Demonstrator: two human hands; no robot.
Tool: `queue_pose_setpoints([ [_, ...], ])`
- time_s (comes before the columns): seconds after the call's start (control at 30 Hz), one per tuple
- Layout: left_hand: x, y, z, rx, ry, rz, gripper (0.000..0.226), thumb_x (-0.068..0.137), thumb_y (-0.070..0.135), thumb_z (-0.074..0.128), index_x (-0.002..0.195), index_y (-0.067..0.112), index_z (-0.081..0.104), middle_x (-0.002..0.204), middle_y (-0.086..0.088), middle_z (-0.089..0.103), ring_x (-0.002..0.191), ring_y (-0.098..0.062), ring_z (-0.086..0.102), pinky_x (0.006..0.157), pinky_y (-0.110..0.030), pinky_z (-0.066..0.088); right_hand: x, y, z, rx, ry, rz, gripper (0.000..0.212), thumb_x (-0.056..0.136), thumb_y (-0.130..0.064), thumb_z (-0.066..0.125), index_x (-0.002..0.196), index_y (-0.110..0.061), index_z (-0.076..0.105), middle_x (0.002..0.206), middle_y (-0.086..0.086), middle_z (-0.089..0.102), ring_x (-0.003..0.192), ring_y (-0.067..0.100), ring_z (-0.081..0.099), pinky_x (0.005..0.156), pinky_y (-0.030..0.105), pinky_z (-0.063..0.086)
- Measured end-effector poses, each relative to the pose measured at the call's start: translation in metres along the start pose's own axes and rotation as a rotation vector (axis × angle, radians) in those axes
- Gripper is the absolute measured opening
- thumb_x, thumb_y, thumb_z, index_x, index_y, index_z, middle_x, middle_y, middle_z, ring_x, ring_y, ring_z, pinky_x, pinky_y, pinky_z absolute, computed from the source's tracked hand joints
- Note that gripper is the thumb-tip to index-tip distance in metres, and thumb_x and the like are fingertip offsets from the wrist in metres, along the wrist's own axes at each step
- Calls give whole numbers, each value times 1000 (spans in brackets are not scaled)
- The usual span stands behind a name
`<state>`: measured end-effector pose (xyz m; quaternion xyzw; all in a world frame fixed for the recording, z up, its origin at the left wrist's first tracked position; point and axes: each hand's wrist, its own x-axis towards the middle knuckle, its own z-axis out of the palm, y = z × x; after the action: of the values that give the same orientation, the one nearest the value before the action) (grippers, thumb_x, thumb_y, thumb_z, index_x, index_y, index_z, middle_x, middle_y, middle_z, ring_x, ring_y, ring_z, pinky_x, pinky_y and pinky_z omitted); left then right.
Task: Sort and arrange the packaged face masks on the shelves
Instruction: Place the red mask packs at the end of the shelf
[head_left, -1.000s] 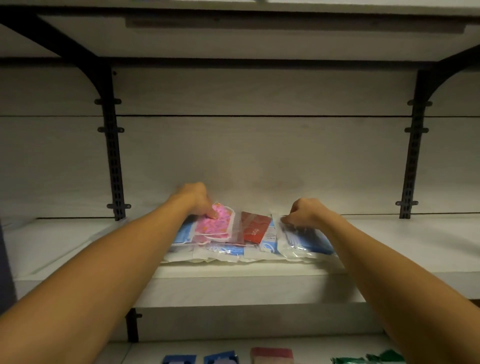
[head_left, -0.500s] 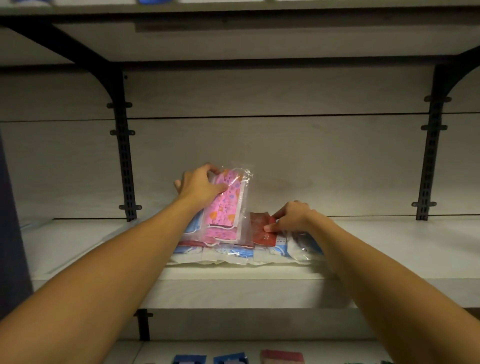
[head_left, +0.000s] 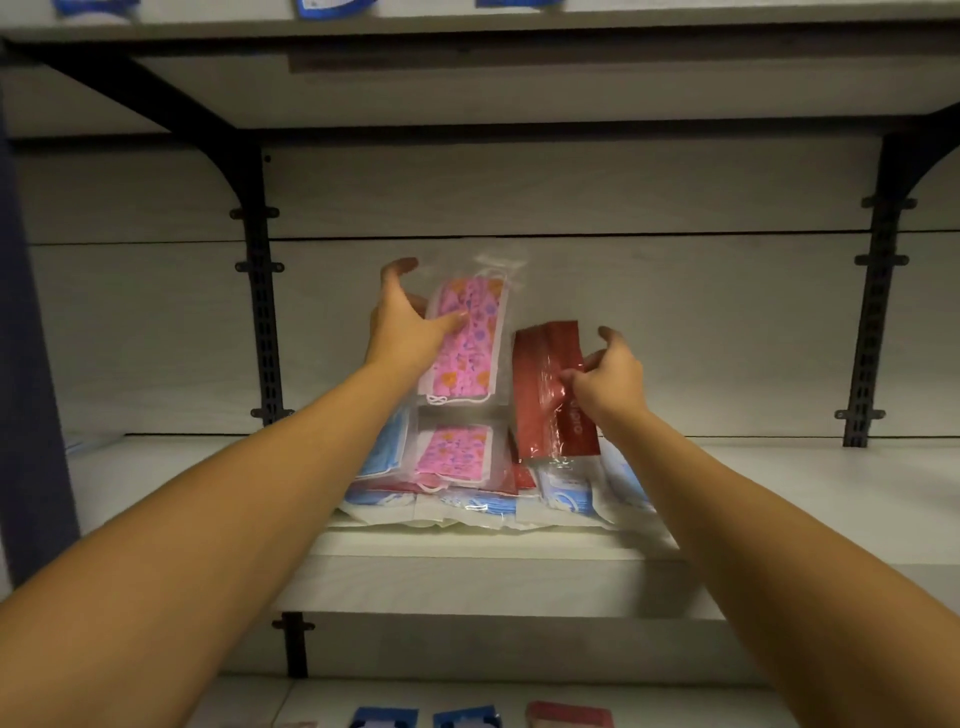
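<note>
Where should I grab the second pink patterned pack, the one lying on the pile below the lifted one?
Take the pink pack on the pile by its near bottom edge, coming from the front and slightly above. It leans back on the heap of blue packs, face toward you. The left hand holds the lifted pink pack above it, so pinch low.

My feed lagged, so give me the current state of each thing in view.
left hand: holds pink mask pack, lifted upright
right hand: pinches red mask pack, lifted upright
pile of mask packs: lying flat on middle shelf
</note>
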<state>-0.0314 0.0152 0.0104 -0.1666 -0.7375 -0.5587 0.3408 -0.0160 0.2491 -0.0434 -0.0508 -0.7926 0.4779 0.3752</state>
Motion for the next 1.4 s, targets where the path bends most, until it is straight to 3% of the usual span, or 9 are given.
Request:
queue_pose_setpoints([
  [0.1,5,8,-5,-165,15,-193,94,72,19,92,148,14,38,117,-9,62,97,-21,66,86,-34,56,2,-7,0,92,57,1,40,83,-10,79,121,-12,67,87,3,68,91,26,69,86,39,56],
  [0.17,4,14,-12,-366,-35,-279,63,73,8,89,127,0,58,112,-16,71,85,-21,73,78,-36,62,-1,-12,3,200,64,5,13,83,-8,78,90,-17,72,82,1,71,84,24,70,78,37,58],
  [0.23,-1,16,-22,-435,-79,-296,33,75,2,85,103,2,68,100,-18,75,72,-19,74,70,-36,63,-5,-18,8,326,34,28,21,85,-2,75,77,-20,67,77,0,69,77,22,68,73,39,60],
  [0.33,-11,14,-45,-496,-108,-326,27,79,-4,80,101,3,65,85,-10,76,70,-18,76,59,-31,61,-12,-32,16,475,-30,26,26,87,3,71,78,-20,66,77,1,69,72,18,67,74,41,60],
  [0.5,-34,0,-87,-468,-179,-402,53,68,1,85,116,-3,62,109,-21,73,97,-32,75,83,-47,61,-28,-62,42,593,-141,-31,21,89,4,70,83,-16,65,80,3,68,77,19,64,73,37,56],
  [0.63,-49,5,-123,-434,-174,-399,43,75,1,79,115,-4,64,107,-19,75,99,-31,74,80,-44,62,-48,-95,69,628,-296,-108,23,91,2,68,83,-19,66,81,0,68,74,12,64,71,28,57],
  [0.9,-76,21,-205,-265,-30,-419,25,86,4,73,110,4,68,108,-16,75,102,-31,73,86,-48,59,-101,-144,112,707,-525,-121,19,92,0,68,85,-18,67,90,3,72,83,16,69,78,32,60],
  [1.17,-114,23,-292,-242,152,-495,24,89,0,64,113,5,66,106,-12,73,100,-28,72,82,-42,58,-141,-180,143,724,-601,-76,12,92,-1,68,100,-10,69,86,0,69,72,7,64,59,17,51],
  [1.4,-137,21,-378,-210,292,-523,16,92,-2,47,95,7,60,78,-3,74,89,-23,70,81,-43,55,-186,-225,179,748,-655,-136,9,92,-3,69,96,-11,68,91,4,70,78,12,66,65,24,53],
])
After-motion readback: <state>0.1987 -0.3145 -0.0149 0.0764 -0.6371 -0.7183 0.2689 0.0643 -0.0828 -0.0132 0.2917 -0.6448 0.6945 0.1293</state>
